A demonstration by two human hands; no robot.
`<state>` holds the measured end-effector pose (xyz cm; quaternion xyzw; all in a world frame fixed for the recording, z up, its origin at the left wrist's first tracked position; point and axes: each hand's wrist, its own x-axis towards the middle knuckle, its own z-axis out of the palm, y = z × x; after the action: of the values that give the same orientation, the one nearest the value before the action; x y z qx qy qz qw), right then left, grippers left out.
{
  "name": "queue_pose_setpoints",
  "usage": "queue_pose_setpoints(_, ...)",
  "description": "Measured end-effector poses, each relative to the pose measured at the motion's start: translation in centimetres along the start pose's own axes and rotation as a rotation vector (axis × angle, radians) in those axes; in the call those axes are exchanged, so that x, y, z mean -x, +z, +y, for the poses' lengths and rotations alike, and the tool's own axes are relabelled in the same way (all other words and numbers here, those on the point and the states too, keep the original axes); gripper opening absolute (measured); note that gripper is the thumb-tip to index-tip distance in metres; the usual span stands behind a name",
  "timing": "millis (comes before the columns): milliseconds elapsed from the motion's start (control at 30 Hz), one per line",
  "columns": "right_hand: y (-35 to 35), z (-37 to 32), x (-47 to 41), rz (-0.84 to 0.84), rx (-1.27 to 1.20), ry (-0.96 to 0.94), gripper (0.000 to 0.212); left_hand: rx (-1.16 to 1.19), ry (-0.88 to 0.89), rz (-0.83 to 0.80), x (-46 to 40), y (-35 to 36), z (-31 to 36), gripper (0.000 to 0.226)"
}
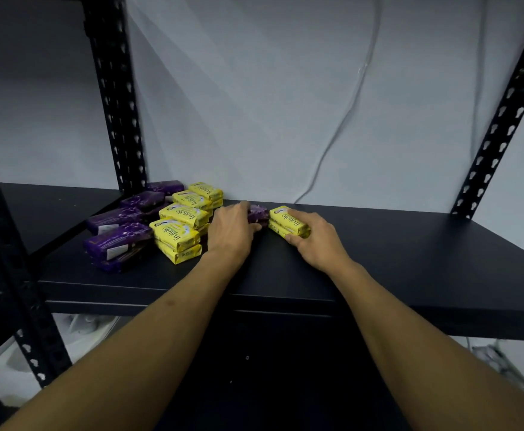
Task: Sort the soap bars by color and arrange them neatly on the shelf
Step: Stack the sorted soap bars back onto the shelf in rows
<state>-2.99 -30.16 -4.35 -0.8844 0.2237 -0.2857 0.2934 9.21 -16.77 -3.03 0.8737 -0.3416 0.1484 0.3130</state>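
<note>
I'm looking at the black shelf [379,244]: purple soap bars [117,237] sit stacked at far left, yellow soap bars [181,225] in stacks just beside them. To their right, my right hand [316,241] curls round a yellow pair [285,223], thumb on the near side. My left hand [232,228] wraps a purple bar [259,213], mostly hidden. These look light, stiff, slick-wrapped; I'd judge the long sides grip best.

Glossy plastic-looking wrappers on yellow soap bars [178,233] and purple soap bars [116,239], matt black shelf [379,259]
</note>
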Motion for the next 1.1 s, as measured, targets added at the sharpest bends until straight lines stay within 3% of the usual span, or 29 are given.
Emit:
queue_pose_setpoints(667, 2.6, 4.0, -10.8, -0.058, 0.087, -0.084, 0.058, -0.119, -0.035, 0.101, -9.2, 5.7, -2.1, 0.036)
queue_pose_setpoints(900, 2.3, 3.2, -9.1, 0.000, 0.071, 0.011, 0.092, -0.199, 0.081, 0.178, -7.5, 4.8, -1.3, 0.074)
queue_pose_setpoints(1100, 0.3, 1.6, -4.0, -0.016, 0.331, 0.167, 0.073, -0.262, 0.170, 0.083, -3.8, 3.6, 0.2, 0.051)
